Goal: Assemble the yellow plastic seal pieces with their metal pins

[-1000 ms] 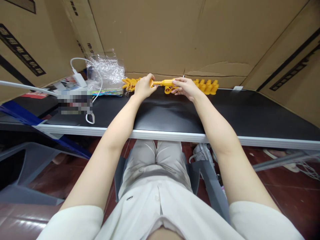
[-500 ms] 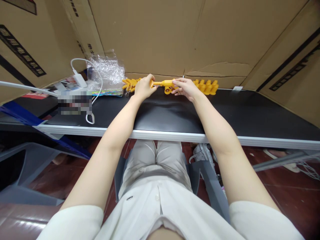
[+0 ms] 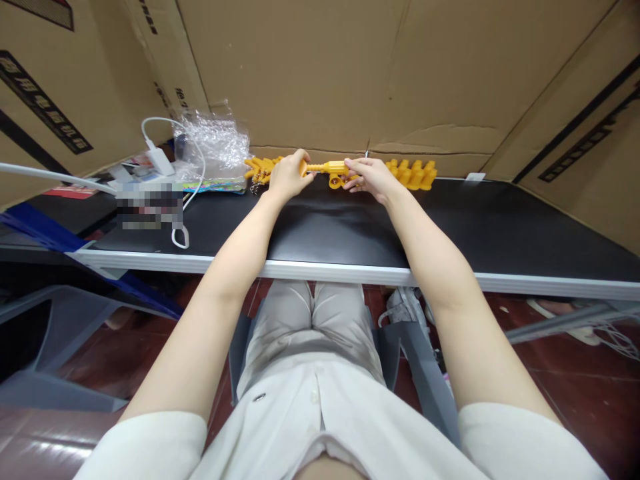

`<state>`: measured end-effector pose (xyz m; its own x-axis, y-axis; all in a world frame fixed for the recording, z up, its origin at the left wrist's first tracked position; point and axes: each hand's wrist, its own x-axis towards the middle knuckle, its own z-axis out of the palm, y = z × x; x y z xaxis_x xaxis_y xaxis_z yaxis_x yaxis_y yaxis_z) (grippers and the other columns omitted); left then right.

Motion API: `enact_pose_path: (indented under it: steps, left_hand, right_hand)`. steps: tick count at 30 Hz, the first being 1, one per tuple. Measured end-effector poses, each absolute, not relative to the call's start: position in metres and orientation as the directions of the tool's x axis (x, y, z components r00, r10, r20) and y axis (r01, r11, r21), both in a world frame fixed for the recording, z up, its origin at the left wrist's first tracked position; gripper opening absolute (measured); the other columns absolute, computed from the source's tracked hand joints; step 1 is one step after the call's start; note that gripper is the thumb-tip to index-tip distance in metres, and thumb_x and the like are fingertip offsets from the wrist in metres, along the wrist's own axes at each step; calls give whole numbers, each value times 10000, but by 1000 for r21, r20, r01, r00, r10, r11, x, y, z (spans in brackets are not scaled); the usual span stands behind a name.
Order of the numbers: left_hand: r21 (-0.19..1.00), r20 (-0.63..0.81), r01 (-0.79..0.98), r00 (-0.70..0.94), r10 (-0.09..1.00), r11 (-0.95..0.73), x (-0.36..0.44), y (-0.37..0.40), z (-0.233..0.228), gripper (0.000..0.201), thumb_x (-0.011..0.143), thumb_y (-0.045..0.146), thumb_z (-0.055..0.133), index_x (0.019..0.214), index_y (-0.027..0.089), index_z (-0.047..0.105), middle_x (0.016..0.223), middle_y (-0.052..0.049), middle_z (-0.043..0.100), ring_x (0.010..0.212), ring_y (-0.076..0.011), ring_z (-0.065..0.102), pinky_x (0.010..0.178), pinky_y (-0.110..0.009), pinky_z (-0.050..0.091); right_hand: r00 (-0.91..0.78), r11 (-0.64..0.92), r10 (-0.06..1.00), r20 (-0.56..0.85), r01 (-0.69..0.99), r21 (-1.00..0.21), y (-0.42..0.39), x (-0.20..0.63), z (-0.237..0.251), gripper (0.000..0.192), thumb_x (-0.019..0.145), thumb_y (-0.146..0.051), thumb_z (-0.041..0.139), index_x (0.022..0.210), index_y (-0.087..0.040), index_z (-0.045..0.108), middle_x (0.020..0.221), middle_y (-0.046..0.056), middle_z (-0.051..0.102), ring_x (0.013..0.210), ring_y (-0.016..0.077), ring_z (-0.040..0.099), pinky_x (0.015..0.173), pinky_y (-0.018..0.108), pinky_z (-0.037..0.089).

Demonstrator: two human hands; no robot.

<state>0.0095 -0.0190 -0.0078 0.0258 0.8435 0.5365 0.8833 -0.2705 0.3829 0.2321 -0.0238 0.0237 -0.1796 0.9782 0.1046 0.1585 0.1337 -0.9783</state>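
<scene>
Held yellow ribbed stem [image 3: 316,168] and faceted barrel [image 3: 333,166]: 12 o'clock from wearer, at table's [image 3: 340,233] far side. Aligned end to end; join not resolvable. Left hand [image 3: 287,177]: fingers curled round stem end. Right hand [image 3: 376,179]: fingers pinching barrel. Judged mid-work. Clock centred on barrel: round yellow piece [image 3: 336,181] at 6; loose yellow parts [image 3: 263,167], 9; yellow bottle-shaped pieces [image 3: 413,175] upright, 3, contents unseen; clear plastic bag [image 3: 216,141], farther at 9, contents unclear.
</scene>
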Motion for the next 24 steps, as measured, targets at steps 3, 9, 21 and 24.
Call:
enact_pose_path:
  steps: [3,9,21,24]
  left_hand:
    - [383,542,881,31,840,-279,9,-19,-8,416,918,309,701,1327,236,678,1255,-126,761,1231,-327,691,1138,-455,512]
    - [385,561,875,31,827,-294,9,-17,-10,428,897,319,685,1320,254,690,1228,-125,774,1210,-328,697,1112,-456,528]
    - [414,545,866,10,838,-280,12,-25,-5,432,882,306,691,1308,235,688,1231,-130,776,1202,-327,695,1118,-454,524]
    - [409,558,865,16,830,-291,12,-23,-7,432,880,303,689,1307,235,692,1224,-126,779,1195,-325,695,1117,-459,526]
  right_hand:
    - [-169,125,981,95,173,-977,-25,231,24,354,1034,-487,762,889,-188,638,813,19,744,558,74,669,528,158,525]
    - [-155,132,982,107,161,-978,-24,232,24,386,996,-550,788,913,-192,672,807,33,747,576,101,677,558,204,557]
    - [-158,116,983,96,122,-986,-19,232,22,419,970,-569,815,895,-186,662,761,26,732,533,93,655,521,189,539]
    - [-146,115,984,97,124,-986,-18,232,22,424,965,-576,819,899,-185,668,744,16,719,507,89,643,525,199,548]
